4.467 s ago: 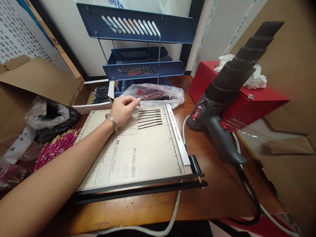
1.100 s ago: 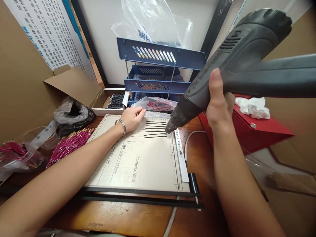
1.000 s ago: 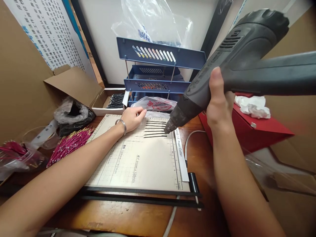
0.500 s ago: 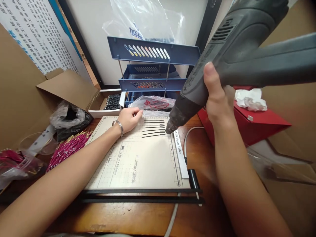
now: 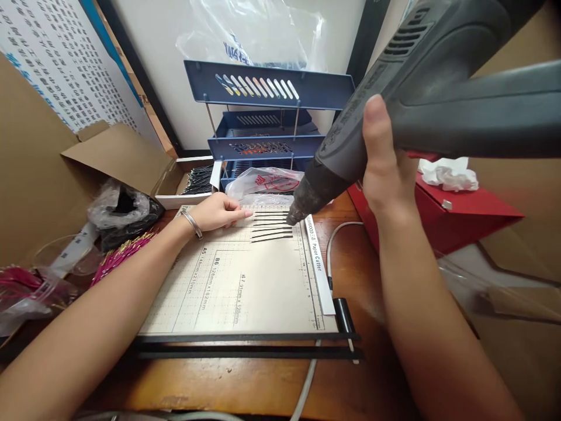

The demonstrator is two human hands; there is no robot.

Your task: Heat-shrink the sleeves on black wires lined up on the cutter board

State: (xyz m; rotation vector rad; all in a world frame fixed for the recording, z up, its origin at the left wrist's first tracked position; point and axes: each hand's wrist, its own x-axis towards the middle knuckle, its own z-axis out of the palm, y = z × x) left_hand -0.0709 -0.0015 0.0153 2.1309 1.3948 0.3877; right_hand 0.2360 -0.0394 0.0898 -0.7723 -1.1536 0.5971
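Observation:
My right hand [image 5: 385, 169] is wrapped round a grey heat gun [image 5: 421, 88], its nozzle pointing down at the right ends of several thin black tubes [image 5: 272, 228]. The tubes lie in a row at the far end of a beige paper-cutter board [image 5: 245, 286]. My left hand [image 5: 217, 211], with a bracelet at the wrist, rests flat on the board, fingers stretched out and touching the tubes' left ends.
A blue tiered tray rack [image 5: 267, 117] stands behind the board, with a clear plastic bag [image 5: 263, 181] before it. A white box of black tubes [image 5: 193, 184] and magenta wires [image 5: 118, 257] lie left. A red box [image 5: 451, 204] sits right. A white cord [image 5: 307, 386] runs off the table's front.
The heat gun, which stood on the table, is now held in my right hand. Its nozzle has moved slightly farther up the row of tubes. My left hand flattened.

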